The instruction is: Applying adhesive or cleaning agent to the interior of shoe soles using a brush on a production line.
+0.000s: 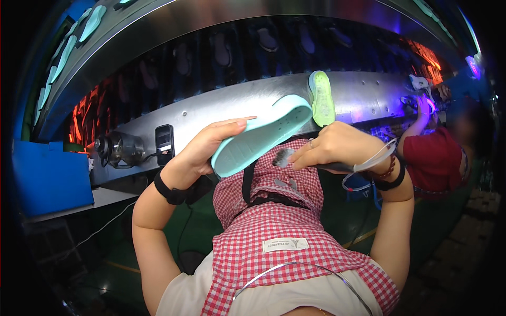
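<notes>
My left hand (pixel 205 145) is closed round the edge of a turquoise shoe sole (pixel 266 131), which is tilted in front of my apron with its hollow inner side showing. In my right hand (pixel 337 147) is a brush, its grey bristles (pixel 283 158) pointing left below the sole's right side. A small gap separates the bristles from the sole. Beyond my right hand, a yellow-green shoe sole (pixel 322 100) lies on the metal ledge (pixel 253 97).
Left on the ledge are a phone (pixel 164 141) and a glass jar (pixel 129 149), beside a blue box (pixel 52 179). Dark racks with soles (pixel 221 50) run behind the ledge, with glowing red areas at both ends. A co-worker in a red shirt (pixel 435 163) works at the right.
</notes>
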A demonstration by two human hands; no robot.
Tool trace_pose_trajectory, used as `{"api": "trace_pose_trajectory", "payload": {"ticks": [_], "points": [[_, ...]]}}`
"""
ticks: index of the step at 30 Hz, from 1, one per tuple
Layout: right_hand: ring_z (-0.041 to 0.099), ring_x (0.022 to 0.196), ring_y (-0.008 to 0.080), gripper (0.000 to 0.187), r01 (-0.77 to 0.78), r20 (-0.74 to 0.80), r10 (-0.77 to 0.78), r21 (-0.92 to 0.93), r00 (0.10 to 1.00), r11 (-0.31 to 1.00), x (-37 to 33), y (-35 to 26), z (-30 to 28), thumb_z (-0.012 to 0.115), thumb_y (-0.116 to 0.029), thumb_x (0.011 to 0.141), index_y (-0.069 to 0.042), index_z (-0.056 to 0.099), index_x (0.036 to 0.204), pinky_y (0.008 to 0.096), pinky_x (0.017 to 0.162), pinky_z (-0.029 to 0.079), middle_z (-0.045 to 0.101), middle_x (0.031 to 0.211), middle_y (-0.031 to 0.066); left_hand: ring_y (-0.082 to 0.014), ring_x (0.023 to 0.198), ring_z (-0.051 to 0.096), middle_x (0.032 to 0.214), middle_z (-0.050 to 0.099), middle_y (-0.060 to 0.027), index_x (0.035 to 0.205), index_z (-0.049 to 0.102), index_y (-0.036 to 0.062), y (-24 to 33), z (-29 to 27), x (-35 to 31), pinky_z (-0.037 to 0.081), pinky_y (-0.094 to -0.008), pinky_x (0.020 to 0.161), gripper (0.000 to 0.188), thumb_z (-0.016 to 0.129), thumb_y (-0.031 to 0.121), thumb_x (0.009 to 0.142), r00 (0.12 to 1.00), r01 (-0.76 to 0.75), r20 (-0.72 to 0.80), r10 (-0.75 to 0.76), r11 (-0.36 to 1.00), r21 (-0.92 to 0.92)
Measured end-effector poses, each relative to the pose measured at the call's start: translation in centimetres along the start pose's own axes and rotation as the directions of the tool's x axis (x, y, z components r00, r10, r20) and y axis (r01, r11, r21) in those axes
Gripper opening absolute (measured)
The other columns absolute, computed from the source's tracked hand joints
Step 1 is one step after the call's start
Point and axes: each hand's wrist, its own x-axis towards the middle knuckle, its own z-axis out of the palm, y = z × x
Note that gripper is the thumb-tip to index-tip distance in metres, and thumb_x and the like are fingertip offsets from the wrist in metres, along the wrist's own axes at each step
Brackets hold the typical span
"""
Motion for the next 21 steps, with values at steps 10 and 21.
{"api": "trace_pose_trajectory", "payload": {"ticks": [10, 21], "points": [[0.063, 0.087, 0.0226, 0.026, -0.076, -0.119, 0.12, 0.321, 0.986, 0.944, -0.7, 2.0, 1.7, 0.064, -0.005, 0.074, -0.003, 0.063, 0.1, 0.0291, 0.075, 0.049, 0.065, 0.096, 0.013, -0.0204, 0.093, 0.06, 0.114, 0.053, -0.0155, 0.127, 0.039, -0.0023, -0.9, -0.9, 0.1, 0.052, -0.0289, 0.076, 0.049, 0.05, 0.024, 0.087, 0.994, -0.112, -0.03, 0.109, 0.98, -0.164], [0.059, 0.056, 0.0092, 0.019, 0.117, -0.439, 0.54, 0.841, 0.719, 0.528, 1.2, 5.9, 6.4, 0.06, -0.005, 0.079, 0.004, 0.063, 0.095, 0.0194, 0.052, 0.048, 0.064, 0.076, 0.0099, -0.03, 0.103, 0.054, 0.121, 0.046, -0.0209, 0.13, 0.031, -0.0016, -4.1, 0.1, 4.2, 0.049, -0.0425, 0.084, 0.053, 0.044, 0.023, 0.085, 0.981, -0.161, 0.007, 0.196, 0.827, -0.539]]}}
